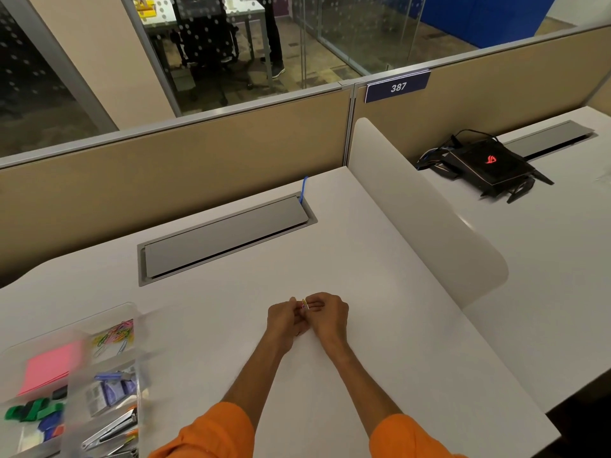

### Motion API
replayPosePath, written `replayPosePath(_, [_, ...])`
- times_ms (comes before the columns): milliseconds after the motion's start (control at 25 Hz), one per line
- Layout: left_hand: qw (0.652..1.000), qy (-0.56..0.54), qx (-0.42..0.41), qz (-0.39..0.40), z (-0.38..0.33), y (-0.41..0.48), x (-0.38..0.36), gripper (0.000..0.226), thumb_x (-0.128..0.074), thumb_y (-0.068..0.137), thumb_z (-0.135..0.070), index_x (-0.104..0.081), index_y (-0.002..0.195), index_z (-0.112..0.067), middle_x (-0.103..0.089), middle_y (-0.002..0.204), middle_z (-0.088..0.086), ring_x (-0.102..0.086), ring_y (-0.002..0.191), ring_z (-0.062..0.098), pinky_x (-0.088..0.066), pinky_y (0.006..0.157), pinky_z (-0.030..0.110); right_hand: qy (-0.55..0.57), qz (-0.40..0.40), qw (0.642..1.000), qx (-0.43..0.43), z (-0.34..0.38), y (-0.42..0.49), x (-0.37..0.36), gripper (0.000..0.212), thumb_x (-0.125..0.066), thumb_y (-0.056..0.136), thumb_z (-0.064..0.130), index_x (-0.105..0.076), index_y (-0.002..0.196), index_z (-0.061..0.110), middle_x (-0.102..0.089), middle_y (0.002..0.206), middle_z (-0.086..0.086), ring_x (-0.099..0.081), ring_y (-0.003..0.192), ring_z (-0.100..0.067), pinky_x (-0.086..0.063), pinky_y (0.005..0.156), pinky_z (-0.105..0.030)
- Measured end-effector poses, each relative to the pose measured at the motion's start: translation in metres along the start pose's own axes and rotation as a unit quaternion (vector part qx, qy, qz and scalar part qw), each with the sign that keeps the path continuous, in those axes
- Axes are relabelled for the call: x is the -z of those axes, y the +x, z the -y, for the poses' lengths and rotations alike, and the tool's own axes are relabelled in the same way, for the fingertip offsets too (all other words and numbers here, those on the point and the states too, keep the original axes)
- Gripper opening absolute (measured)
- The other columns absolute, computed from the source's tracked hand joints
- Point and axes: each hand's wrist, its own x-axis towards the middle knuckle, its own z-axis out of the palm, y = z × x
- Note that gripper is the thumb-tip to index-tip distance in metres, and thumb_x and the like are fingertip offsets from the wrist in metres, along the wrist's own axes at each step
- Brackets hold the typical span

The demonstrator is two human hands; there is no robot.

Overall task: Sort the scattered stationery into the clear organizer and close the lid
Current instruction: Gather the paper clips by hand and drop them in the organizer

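My left hand (pixel 285 320) and my right hand (pixel 327 317) meet above the middle of the white desk. Together they pinch a few small coloured paper clips (pixel 305 304) between the fingertips. The clear organizer (pixel 134 312) stands open at the lower left. Its compartments hold coloured paper clips (pixel 114 335), a pink sticky-note pad (pixel 51 366), green and blue binder clips (pixel 33 413), a box of staples (pixel 102 393) and a stapler (pixel 110 429). Whether it has a lid I cannot make out.
A grey cable hatch (pixel 224 238) is set into the white desk (pixel 363 342) behind my hands, with a blue cable (pixel 303 190) rising from it. A white curved divider (pixel 426 219) bounds the desk on the right. Beyond it lies a black router (pixel 489 166).
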Motion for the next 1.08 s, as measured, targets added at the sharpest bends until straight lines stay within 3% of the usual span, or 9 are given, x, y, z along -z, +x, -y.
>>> replayPosePath(120, [0.992,-0.119,0.029,0.031,0.001,-0.008,0.003,0.034,-0.041,0.103,-0.017,-0.064,0.094,0.006,-0.069,0.088,0.022,-0.069,0.077,0.029,-0.056,0.064,0.035,-0.019,0.000,0.999,0.034,0.008,-0.012,-0.003,0.020,-0.067,0.075,-0.002,-0.071,0.082,0.016,-0.069,0.073,0.007,-0.067,0.069,-0.004,-0.054,0.063,-0.015])
replayPosePath(280, [0.964,-0.257,0.052,0.049,0.005,-0.013,0.002,0.033,-0.040,0.103,-0.017,-0.062,0.090,0.004,-0.068,0.083,0.018,-0.064,0.086,0.029,-0.052,0.085,0.038,-0.091,0.012,0.990,0.107,0.016,-0.031,-0.009,0.021,-0.059,0.082,0.000,-0.069,0.084,0.018,-0.068,0.078,0.008,-0.065,0.074,-0.006,-0.055,0.069,-0.021])
replayPosePath(360, [0.951,-0.294,0.068,0.068,0.008,-0.014,0.004,0.033,-0.042,0.102,-0.019,-0.061,0.083,0.000,-0.066,0.073,0.012,-0.062,0.080,0.025,-0.051,0.080,0.035,-0.113,0.033,0.983,0.139,0.022,-0.042,-0.007,0.017,-0.055,0.086,0.004,-0.069,0.088,0.013,-0.068,0.083,0.002,-0.064,0.078,-0.011,-0.052,0.072,-0.017])
replayPosePath(480, [0.935,-0.331,0.080,0.098,0.013,-0.009,0.010,0.024,-0.047,0.097,-0.019,-0.058,0.082,-0.004,-0.060,0.074,0.009,-0.059,0.074,0.020,-0.050,0.077,0.031,-0.034,0.077,0.989,0.125,0.038,-0.057,0.002,0.014,-0.055,0.087,0.001,-0.069,0.091,0.000,-0.070,0.088,-0.010,-0.064,0.078,-0.016,-0.049,0.073,-0.019])
replayPosePath(560, [0.933,-0.341,0.071,0.089,0.011,-0.006,0.013,0.019,-0.047,0.095,-0.015,-0.057,0.083,-0.004,-0.059,0.075,0.010,-0.060,0.074,0.022,-0.050,0.076,0.031,0.037,0.037,0.992,0.114,0.044,-0.055,0.011,0.011,-0.063,0.083,-0.005,-0.071,0.087,0.001,-0.072,0.082,-0.007,-0.065,0.068,-0.009,-0.050,0.067,-0.015])
replayPosePath(640, [0.927,-0.359,0.072,0.081,0.007,-0.007,0.014,0.024,-0.042,0.097,-0.012,-0.052,0.075,-0.007,-0.055,0.067,0.009,-0.053,0.062,0.019,-0.046,0.062,0.027,0.059,-0.022,0.992,0.113,0.038,-0.041,0.023,0.013,-0.072,0.078,-0.001,-0.073,0.085,0.010,-0.072,0.077,0.003,-0.068,0.068,-0.004,-0.051,0.061,-0.012])
replayPosePath(760, [0.905,-0.411,0.083,0.075,0.002,-0.012,0.026,0.030,-0.037,0.098,-0.012,-0.046,0.070,-0.010,-0.049,0.059,0.006,-0.045,0.047,0.015,-0.039,0.043,0.023,-0.010,-0.035,0.996,0.083,0.007,-0.014,0.041,0.020,-0.068,0.078,-0.009,-0.071,0.084,0.010,-0.070,0.075,0.001,-0.065,0.066,0.004,-0.048,0.057,-0.006])
replayPosePath(920, [0.887,-0.453,0.081,0.044,0.005,-0.012,0.044,0.029,-0.037,0.099,-0.011,-0.050,0.073,-0.007,-0.050,0.069,0.009,-0.051,0.057,0.018,-0.046,0.046,0.023,-0.127,0.028,0.990,0.062,-0.033,-0.002,0.037,0.023,-0.075,0.073,-0.005,-0.069,0.088,0.013,-0.068,0.085,-0.001,-0.065,0.077,-0.012,-0.049,0.068,-0.011])
replayPosePath(1080, [0.885,-0.459,0.073,0.024,0.007,-0.014,0.054,0.028,-0.038,0.100,-0.012,-0.054,0.079,-0.003,-0.051,0.078,0.011,-0.050,0.069,0.021,-0.052,0.048,0.024,-0.161,0.026,0.983,0.087,-0.043,-0.006,0.017,0.025,-0.077,0.074,0.005,-0.063,0.093,0.014,-0.059,0.089,0.004,-0.056,0.085,-0.011,-0.042,0.069,-0.016])
